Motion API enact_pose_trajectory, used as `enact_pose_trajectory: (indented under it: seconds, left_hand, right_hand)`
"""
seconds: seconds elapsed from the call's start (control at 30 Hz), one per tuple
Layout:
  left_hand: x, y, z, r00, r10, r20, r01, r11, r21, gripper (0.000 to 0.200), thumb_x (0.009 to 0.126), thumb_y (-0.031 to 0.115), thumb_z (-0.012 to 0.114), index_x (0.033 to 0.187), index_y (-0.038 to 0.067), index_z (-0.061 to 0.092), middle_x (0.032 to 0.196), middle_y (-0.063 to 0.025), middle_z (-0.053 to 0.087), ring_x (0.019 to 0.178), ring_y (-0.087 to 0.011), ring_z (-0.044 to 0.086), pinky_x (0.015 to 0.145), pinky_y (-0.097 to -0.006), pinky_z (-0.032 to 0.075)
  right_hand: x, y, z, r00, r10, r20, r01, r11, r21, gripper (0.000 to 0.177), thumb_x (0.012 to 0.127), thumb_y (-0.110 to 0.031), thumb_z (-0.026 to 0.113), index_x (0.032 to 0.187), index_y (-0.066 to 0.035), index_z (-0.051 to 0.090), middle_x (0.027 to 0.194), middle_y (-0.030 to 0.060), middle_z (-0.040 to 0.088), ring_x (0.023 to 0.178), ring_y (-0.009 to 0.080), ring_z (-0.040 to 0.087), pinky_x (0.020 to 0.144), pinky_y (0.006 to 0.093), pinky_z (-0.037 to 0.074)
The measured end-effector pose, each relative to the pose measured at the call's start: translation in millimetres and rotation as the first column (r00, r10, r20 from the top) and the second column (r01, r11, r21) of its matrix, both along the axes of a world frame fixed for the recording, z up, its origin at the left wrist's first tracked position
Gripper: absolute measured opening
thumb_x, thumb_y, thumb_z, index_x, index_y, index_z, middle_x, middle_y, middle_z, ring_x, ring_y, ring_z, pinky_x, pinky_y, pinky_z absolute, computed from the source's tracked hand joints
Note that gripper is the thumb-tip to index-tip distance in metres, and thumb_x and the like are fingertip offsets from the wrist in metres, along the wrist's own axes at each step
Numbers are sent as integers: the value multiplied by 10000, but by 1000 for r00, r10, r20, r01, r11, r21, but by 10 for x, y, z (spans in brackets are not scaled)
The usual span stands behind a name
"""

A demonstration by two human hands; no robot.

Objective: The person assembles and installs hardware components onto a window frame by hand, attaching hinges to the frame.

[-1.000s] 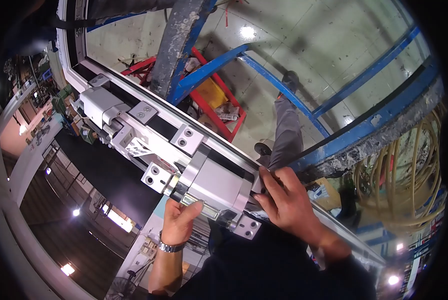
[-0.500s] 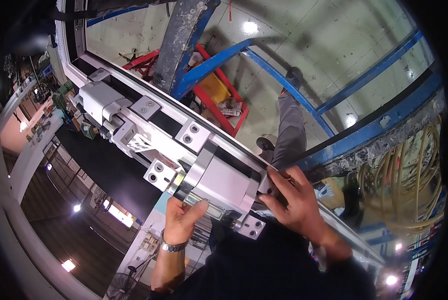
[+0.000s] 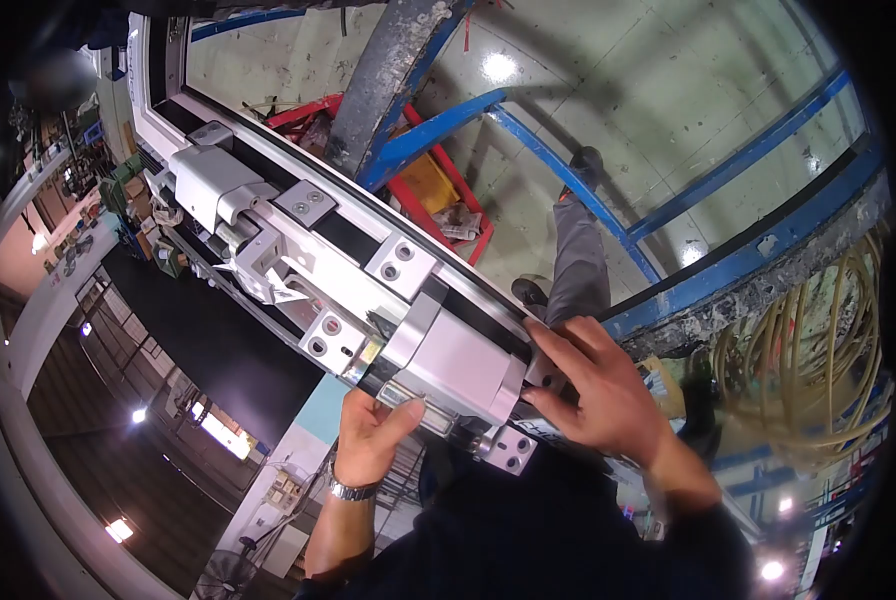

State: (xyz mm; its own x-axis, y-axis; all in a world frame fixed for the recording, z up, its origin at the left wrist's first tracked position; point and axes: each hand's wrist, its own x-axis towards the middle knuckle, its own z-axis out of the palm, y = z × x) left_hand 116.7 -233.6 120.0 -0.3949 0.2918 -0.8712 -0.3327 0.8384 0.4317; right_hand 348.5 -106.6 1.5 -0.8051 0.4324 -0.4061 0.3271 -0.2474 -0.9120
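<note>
A large silver hinge-like metal unit [image 3: 460, 366], with a boxy cover and drilled mounting plates, lies across the white metal frame [image 3: 293, 165]. My left hand [image 3: 373, 432] grips its lower left side, thumb pressed on a shiny cylindrical part [image 3: 420, 406] and fingers curled underneath, mostly hidden. At the unit's right end, my right hand [image 3: 608, 392] has its thumb and fingers around a small bracket plate [image 3: 544, 372], which they partly cover. Farther up the frame sits a similar silver unit [image 3: 213, 185]. A drilled plate [image 3: 402, 266] rests on the frame between the two units.
Blue steel supports [image 3: 558, 170] stand beyond the frame, with a red tray [image 3: 436, 205] near the floor. Coiled yellowish hose [image 3: 798, 350] hangs at right. My legs [image 3: 580, 265] show through the frame opening. A fan [image 3: 226, 575] stands at lower left.
The camera view has shifted a little, so the frame and units appear slightly lower and to the right. Both hands keep nearly the same places on the unit and the bracket plate.
</note>
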Motion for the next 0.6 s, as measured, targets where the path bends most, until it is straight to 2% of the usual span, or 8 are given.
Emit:
enact_pose_trajectory:
  seconds: [0.1, 0.2, 0.3, 0.4, 0.5, 0.6]
  left_hand:
    - [-1, 24, 2, 1000, 22, 3, -22, 1000, 17, 341, 945, 15, 706, 1272, -61, 647, 1130, -81, 743, 984, -141, 697, 896, -307, 550]
    - [-21, -52, -10, 999, 28, 22, -28, 1000, 8, 332, 944, 13, 705, 1263, -59, 652, 1121, -72, 741, 963, -128, 692, 871, -298, 549]
    - [1, -54, -43, 1000, 22, 1, -22, 999, 32, 299, 944, 10, 701, 1234, -53, 668, 1090, -49, 740, 937, -106, 678, 854, -285, 543]
    - [6, -39, -39, 1000, 6, -13, -6, 999, 32, 261, 945, 19, 699, 1197, -48, 687, 1060, -34, 742, 917, -93, 666, 831, -272, 532]
    - [41, 23, -47, 999, -16, -52, 18, 999, 36, 212, 944, 54, 712, 1132, -45, 716, 1001, -13, 736, 863, -72, 636, 772, -254, 507]
    - [48, 86, -43, 998, -54, -40, 55, 998, 24, 175, 939, 115, 742, 1034, -32, 743, 877, 39, 686, 739, -33, 541, 647, -226, 419]
  right_hand:
    - [-75, 133, 12, 997, -55, -55, 61, 993, 106, 565, 868, -147, 753, 1380, 30, 591, 1217, 206, 610, 1103, 395, 609, 942, 439, 517]
    - [-271, 299, -86, 971, -3, -238, 5, 1000, 7, 511, 891, -102, 705, 1370, 31, 589, 1287, 224, 622, 1187, 409, 611, 1009, 462, 505]
    - [-659, 346, -205, 947, -129, -293, 172, 977, 127, 422, 933, -68, 648, 1338, 40, 604, 1322, 231, 634, 1227, 406, 611, 1061, 478, 482]
    - [-953, 283, -354, 955, -36, -295, 86, 984, 159, 410, 1008, -37, 549, 1413, 9, 589, 1421, 204, 620, 1315, 390, 589, 1115, 471, 469]
    - [-1003, 117, -420, 918, -181, -352, 237, 964, 122, 355, 1011, -62, 554, 1339, 51, 628, 1366, 210, 650, 1286, 382, 593, 1104, 451, 455]
    - [-986, 95, -416, 923, -202, -327, 220, 975, 19, 369, 1022, -83, 555, 1361, 43, 628, 1382, 207, 650, 1321, 375, 576, 1113, 445, 448]
